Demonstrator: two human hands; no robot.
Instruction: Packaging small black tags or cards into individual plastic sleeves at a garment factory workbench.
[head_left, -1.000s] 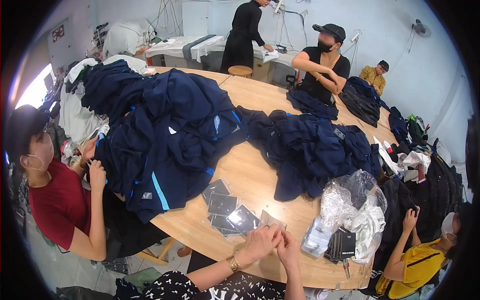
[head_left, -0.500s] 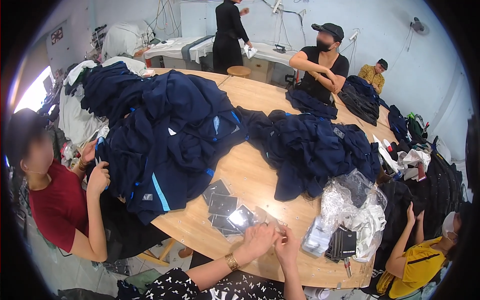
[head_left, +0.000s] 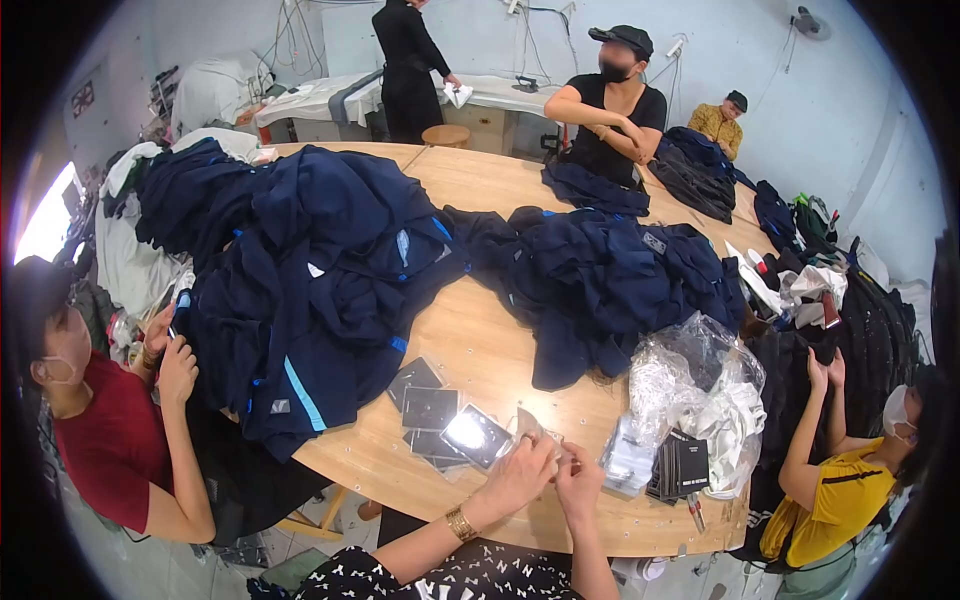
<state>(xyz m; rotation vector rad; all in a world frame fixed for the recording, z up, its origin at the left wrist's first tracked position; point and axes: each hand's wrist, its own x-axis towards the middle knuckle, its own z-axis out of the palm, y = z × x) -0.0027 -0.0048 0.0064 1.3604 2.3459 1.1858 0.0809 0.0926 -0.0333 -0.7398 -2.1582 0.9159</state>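
Close to the table's front edge, my left hand point(head_left: 525, 470), with a gold watch on its wrist, is closed on a small clear plastic bag point(head_left: 533, 424). Beside it, my right hand point(head_left: 578, 478) pinches the same bag's lower right side; its fingertips are partly hidden. Whether anything lies inside the bag, I cannot tell. Just left of my hands, several dark cards in clear bags point(head_left: 430, 408) lie overlapped on the table, and the nearest one point(head_left: 477, 434) shines with glare. Right of my hands are a stack of empty-looking clear bags point(head_left: 628, 455) and a stack of black tags point(head_left: 684, 463).
Heaped navy garments point(head_left: 300, 270) cover the table's left side; another navy pile point(head_left: 610, 280) lies at centre right. Crumpled plastic point(head_left: 695, 370) sits behind the tags. Co-workers stand or sit around the wooden table point(head_left: 465, 330), one at left holding a blue-edged garment point(head_left: 183, 300).
The view has shifted slightly, so most things sit further left. My hands stay together, and the bag's upper end now stands up more above my left fingers.
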